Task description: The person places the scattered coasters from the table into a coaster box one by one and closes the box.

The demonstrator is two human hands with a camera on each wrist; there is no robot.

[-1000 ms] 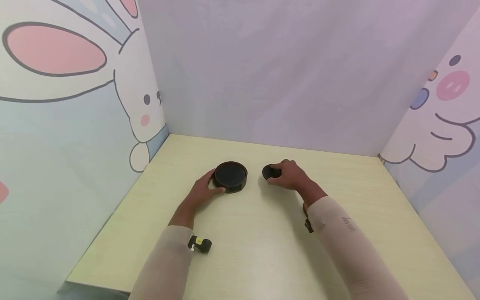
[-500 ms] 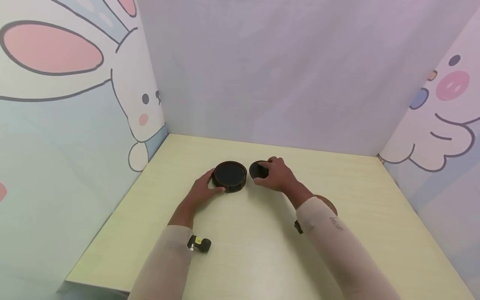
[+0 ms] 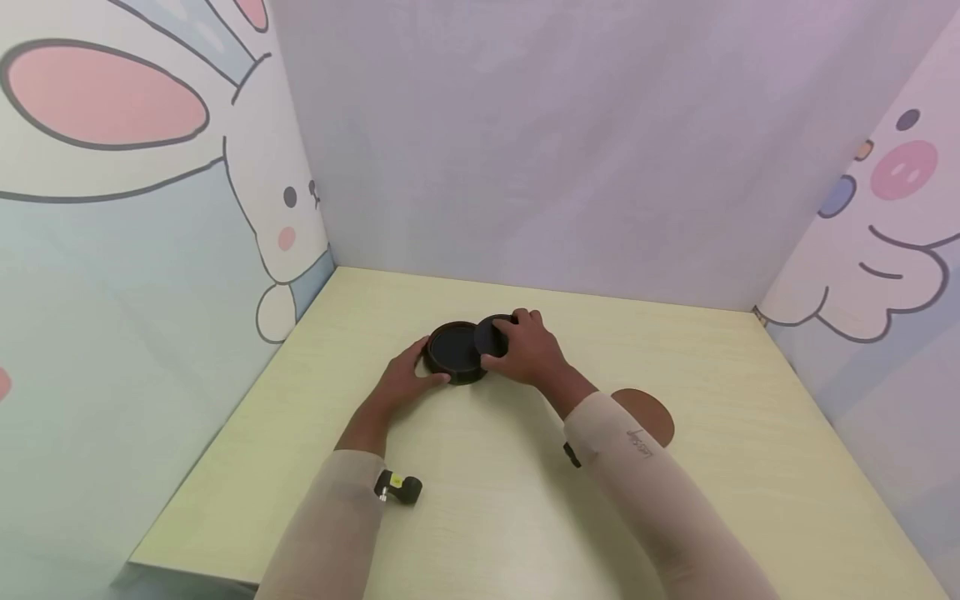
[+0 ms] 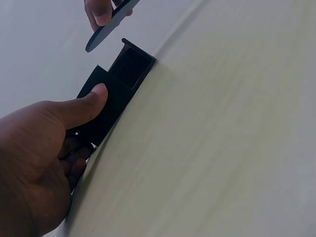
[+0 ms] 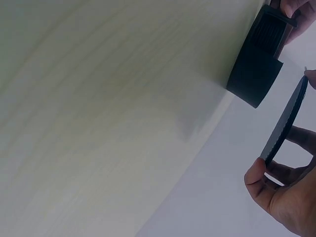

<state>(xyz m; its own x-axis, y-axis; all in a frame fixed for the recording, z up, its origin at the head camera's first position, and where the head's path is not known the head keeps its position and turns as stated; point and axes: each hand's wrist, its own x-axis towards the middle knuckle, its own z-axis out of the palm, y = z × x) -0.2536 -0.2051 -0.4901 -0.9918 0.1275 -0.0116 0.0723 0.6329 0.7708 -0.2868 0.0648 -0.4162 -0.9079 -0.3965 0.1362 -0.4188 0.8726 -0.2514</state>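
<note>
A round black coaster holder stands on the table, a stack of thin coasters showing through the cut-out in its wall in the left wrist view. My left hand grips its left side, thumb against the near wall. My right hand pinches a round black coaster by its edges. That coaster is tilted and raised above the holder's right side, apart from it in the right wrist view. A brown round coaster lies flat on the table, partly hidden by my right sleeve.
The pale wooden table meets a plain lilac backdrop at the back. Cartoon-printed panels stand at the left and right sides. A small black camera is strapped at my left wrist.
My right hand has carried the black coaster leftward from beside the holder to over its right edge. More of the brown coaster has come into view. My left hand stays put.
</note>
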